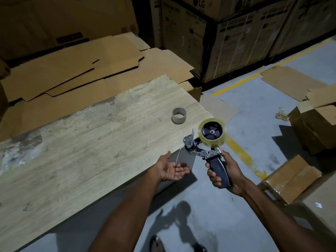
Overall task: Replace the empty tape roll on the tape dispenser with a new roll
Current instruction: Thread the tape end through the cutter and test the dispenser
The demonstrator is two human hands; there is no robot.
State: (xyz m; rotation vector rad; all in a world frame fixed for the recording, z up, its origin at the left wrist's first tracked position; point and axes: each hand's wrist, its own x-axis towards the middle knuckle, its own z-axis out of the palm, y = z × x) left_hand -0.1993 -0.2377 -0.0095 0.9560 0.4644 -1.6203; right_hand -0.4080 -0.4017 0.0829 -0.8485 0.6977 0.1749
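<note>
Stacked appliance cartons (236,33) stood far behind flattened cardboard sheets (81,70) left of them. The desk (81,151) carried the empty tape roll (179,115) near its right edge. The right hand (224,171) clenched the tape dispenser (209,150), new roll (212,132) mounted. The left hand (172,168) lay spread, palm up, a tape strip (177,157) hanging by its fingers.

A worn wooden board (87,142) lies flat as a work surface. Flattened cardboard sheets (87,70) are stacked behind it. Tall printed cartons (236,33) stand at the back. On the grey floor (227,206), crossed by a yellow line (236,82), sit small cardboard boxes (316,124) at the right.
</note>
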